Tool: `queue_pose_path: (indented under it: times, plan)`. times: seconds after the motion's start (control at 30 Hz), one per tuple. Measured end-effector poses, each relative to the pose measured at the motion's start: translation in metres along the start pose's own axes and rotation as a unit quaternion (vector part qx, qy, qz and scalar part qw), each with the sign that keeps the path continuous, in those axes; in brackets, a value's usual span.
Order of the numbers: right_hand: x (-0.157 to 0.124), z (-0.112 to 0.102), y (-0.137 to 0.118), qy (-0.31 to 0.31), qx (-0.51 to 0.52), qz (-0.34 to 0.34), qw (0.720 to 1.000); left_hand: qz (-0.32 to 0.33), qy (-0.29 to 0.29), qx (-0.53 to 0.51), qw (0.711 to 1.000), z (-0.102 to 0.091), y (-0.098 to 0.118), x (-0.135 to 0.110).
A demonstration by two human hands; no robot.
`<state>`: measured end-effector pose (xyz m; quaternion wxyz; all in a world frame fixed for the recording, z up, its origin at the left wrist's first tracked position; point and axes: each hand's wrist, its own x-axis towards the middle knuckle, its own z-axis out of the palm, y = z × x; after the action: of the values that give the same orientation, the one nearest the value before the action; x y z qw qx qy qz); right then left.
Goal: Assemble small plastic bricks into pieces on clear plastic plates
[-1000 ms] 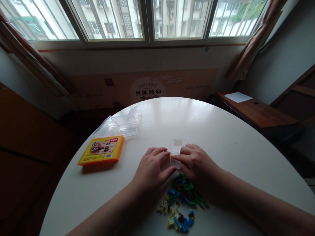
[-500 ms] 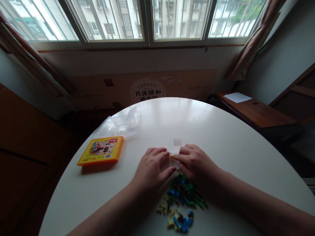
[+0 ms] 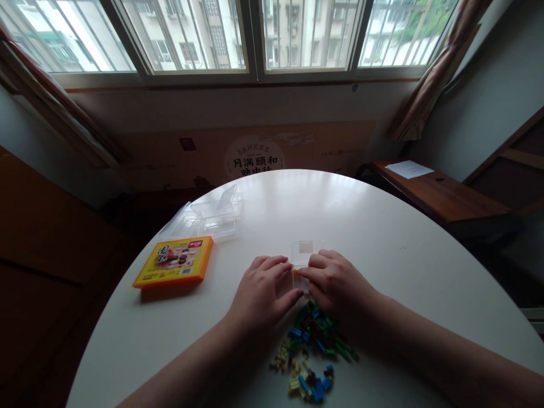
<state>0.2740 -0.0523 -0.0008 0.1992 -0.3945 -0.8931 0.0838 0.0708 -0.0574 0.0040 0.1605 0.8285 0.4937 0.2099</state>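
Observation:
Both my hands rest on a round white table around a small clear plastic box. My left hand lies by the box's left side with fingers curled against it. My right hand is pinched on a tiny yellow piece at the box's near left corner. Just below my hands lies a heap of small coloured building bricks, blue, green, red and cream.
An orange flat box lies to the left on the table. Behind it sit clear plastic containers with open lids. A wooden side desk with a white paper stands at the right. Windows and curtains are beyond.

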Motion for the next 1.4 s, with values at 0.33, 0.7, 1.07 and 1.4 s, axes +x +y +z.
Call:
queue_pose_path:
  times: [0.33, 0.7, 1.07, 1.4]
  plan:
    - [-0.0027, -0.0056, 0.0004, 0.048, 0.025, 0.014, 0.998, 0.001, -0.003, -0.001, 1.000, -0.0007, -0.0006, 0.0001]
    - [-0.0019, -0.0071, -0.0026, 0.013, -0.039, 0.055, 0.998, 0.002, 0.000, -0.004, 1.000, -0.0011, 0.0002, -0.0011]
    - [-0.0034, -0.0069, -0.0028, 0.021, -0.044, 0.055, 0.997, 0.002, 0.003, -0.005, 1.000, -0.0010, 0.0003, -0.0004]
    - [-0.0020, -0.0085, -0.0066, 0.005, -0.039, 0.063, 0.997, 0.000, 0.004, -0.006, 1.000, -0.0004, 0.0007, -0.0007]
